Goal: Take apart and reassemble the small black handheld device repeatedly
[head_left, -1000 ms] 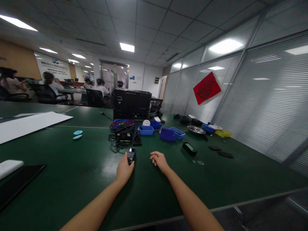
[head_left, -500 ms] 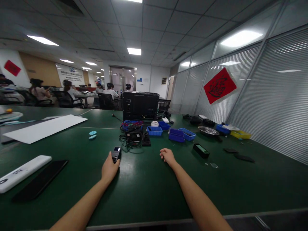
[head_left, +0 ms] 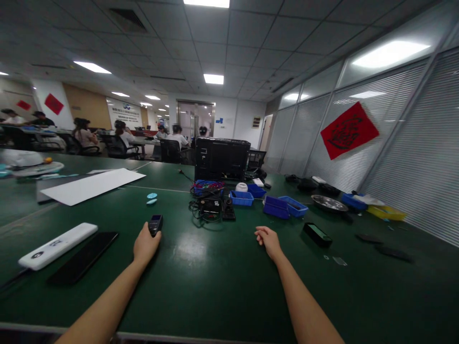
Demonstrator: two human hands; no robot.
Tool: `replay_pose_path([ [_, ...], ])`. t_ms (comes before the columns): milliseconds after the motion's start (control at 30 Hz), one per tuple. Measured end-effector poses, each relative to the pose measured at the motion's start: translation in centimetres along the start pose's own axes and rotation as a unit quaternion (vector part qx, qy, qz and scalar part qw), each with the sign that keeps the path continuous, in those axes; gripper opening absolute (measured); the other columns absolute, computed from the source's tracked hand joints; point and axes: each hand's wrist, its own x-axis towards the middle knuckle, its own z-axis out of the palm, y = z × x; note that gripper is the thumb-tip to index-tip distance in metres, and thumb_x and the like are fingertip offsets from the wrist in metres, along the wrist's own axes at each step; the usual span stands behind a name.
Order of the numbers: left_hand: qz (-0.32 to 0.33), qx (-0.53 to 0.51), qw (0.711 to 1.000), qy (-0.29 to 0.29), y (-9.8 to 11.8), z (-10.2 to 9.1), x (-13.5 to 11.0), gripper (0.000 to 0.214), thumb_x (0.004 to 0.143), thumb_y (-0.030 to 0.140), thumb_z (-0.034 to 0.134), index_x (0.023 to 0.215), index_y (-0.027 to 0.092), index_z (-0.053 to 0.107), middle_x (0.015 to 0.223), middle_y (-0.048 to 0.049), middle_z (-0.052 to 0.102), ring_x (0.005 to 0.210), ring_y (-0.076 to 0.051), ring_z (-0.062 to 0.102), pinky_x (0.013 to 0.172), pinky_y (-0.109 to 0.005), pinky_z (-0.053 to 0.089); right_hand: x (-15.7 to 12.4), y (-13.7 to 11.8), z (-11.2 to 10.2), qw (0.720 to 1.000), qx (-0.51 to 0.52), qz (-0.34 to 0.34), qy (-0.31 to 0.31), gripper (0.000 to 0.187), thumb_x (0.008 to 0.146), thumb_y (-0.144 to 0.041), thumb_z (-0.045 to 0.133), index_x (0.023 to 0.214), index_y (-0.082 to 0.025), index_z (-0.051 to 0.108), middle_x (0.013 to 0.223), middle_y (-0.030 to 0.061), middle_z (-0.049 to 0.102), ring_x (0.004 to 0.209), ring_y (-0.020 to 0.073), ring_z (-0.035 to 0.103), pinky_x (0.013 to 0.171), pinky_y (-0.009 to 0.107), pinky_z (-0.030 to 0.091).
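In the head view my left hand (head_left: 145,244) is wrapped round a small dark handheld device (head_left: 155,224) with a little screen and buttons at its top end. The rest of the device is hidden by my palm and fingers. My right hand (head_left: 269,241) rests on the green table (head_left: 215,296) with its fingers curled in, and nothing shows in it. To its right lies a black box-shaped device (head_left: 317,235) with a greenish top face. Left of my left hand lie a long black slab (head_left: 84,258) and a white power strip (head_left: 59,245).
Ahead stands a large black case (head_left: 222,160), with tangled cables and a black adapter (head_left: 210,205) before it. Blue trays (head_left: 241,198), a white ball (head_left: 241,187), a metal bowl (head_left: 329,203) and a yellow tray (head_left: 386,213) spread rightward. White board (head_left: 95,186) lies left.
The view has turned left, so the table things sit farther right in the picture. My left hand has moved left with the device. My right hand stays about where it was on the table.
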Motion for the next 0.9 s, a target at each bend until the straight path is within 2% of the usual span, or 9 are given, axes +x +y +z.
replay_pose_path([
  [167,0.013,-0.023,1.0,0.007,-0.2,0.2,1.6,0.059,0.075,0.036,0.046,0.128,0.011,0.035,0.123,-0.0157,0.05,0.11,-0.028,0.051,0.087,-0.035,0.042,-0.2,-0.1,0.2,0.999,-0.033,0.003,-0.004,0.024,0.063,-0.025,0.05,0.082,-0.012,0.059,0.059,0.0015,0.06,0.036,0.0067,0.043,0.036,0.02,0.031],
  [233,0.017,-0.042,0.999,0.016,-0.2,0.4,2.2,0.059,0.075,0.039,0.047,0.127,0.013,0.037,0.124,-0.0146,0.05,0.111,-0.028,0.049,0.089,-0.036,0.04,-0.3,-0.4,0.3,0.998,-0.056,-0.004,0.016,0.026,0.063,-0.026,0.049,0.082,-0.012,0.06,0.06,0.002,0.06,0.037,0.0075,0.044,0.036,0.02,0.031],
  [300,0.006,-0.075,0.996,0.046,-0.4,0.7,2.7,0.065,0.075,0.047,0.046,0.129,0.011,0.034,0.128,-0.0153,0.046,0.116,-0.028,0.045,0.093,-0.036,0.037,-0.4,-0.6,0.1,0.995,-0.079,-0.016,0.056,0.028,0.062,-0.026,0.048,0.083,-0.013,0.061,0.063,0.0029,0.061,0.041,0.0089,0.046,0.039,0.02,0.033],
  [367,-0.021,-0.116,0.989,0.088,-0.7,0.9,3.1,0.069,0.079,0.052,0.037,0.131,0.009,0.03,0.133,-0.0161,0.04,0.122,-0.027,0.038,0.098,-0.036,0.033,-0.5,-0.8,-0.3,0.989,-0.102,-0.028,0.107,0.027,0.061,-0.024,0.045,0.08,-0.014,0.061,0.065,0.0034,0.061,0.046,0.0109,0.049,0.043,0.021,0.035],
  [467,-0.055,-0.15,0.98,0.122,-1.1,0.9,3.4,0.065,0.085,0.051,0.021,0.134,0.008,0.026,0.137,-0.0152,0.035,0.126,-0.024,0.033,0.102,-0.035,0.029,-0.5,-0.9,-1.2,0.971,-0.151,-0.036,0.18,0.021,0.055,-0.018,0.039,0.063,-0.015,0.059,0.056,0.0017,0.057,0.05,0.013,0.049,0.047,0.022,0.035],
  [567,-0.045,-0.146,0.981,0.118,-1.2,0.7,3.2,0.064,0.085,0.05,0.019,0.134,0.009,0.026,0.137,-0.0138,0.035,0.126,-0.024,0.032,0.102,-0.035,0.028,-0.5,-1.0,-2.1,0.959,-0.178,-0.036,0.217,0.016,0.049,-0.016,0.035,0.05,-0.018,0.051,0.044,-0.0016,0.045,0.045,0.0126,0.041,0.046,0.023,0.03],
  [667,-0.02,-0.121,0.987,0.108,-1.0,0.6,3.0,0.063,0.084,0.05,0.024,0.133,0.011,0.029,0.136,-0.0126,0.036,0.125,-0.025,0.033,0.101,-0.037,0.029,-0.6,-1.2,-2.4,0.958,-0.171,-0.043,0.226,0.014,0.046,-0.015,0.033,0.048,-0.019,0.046,0.041,-0.003,0.038,0.042,0.012,0.036,0.046,0.024,0.028],
  [800,-0.009,-0.07,0.993,0.094,-0.6,0.6,2.9,0.064,0.08,0.053,0.032,0.129,0.011,0.037,0.131,-0.0138,0.043,0.121,-0.027,0.037,0.098,-0.038,0.032,-0.7,-1.2,-2.4,0.958,-0.193,-0.04,0.21,0.014,0.046,-0.015,0.033,0.047,-0.019,0.046,0.042,-0.0032,0.037,0.042,0.0119,0.035,0.045,0.024,0.026],
  [900,-0.013,-0.028,0.998,0.054,-0.5,0.6,2.9,0.066,0.077,0.054,0.037,0.126,0.01,0.039,0.123,-0.0156,0.05,0.113,-0.029,0.046,0.092,-0.037,0.038,-0.6,-0.8,-2.2,0.955,-0.222,-0.042,0.191,0.014,0.047,-0.015,0.033,0.048,-0.019,0.047,0.042,-0.0031,0.038,0.043,0.0121,0.036,0.046,0.023,0.026],
])
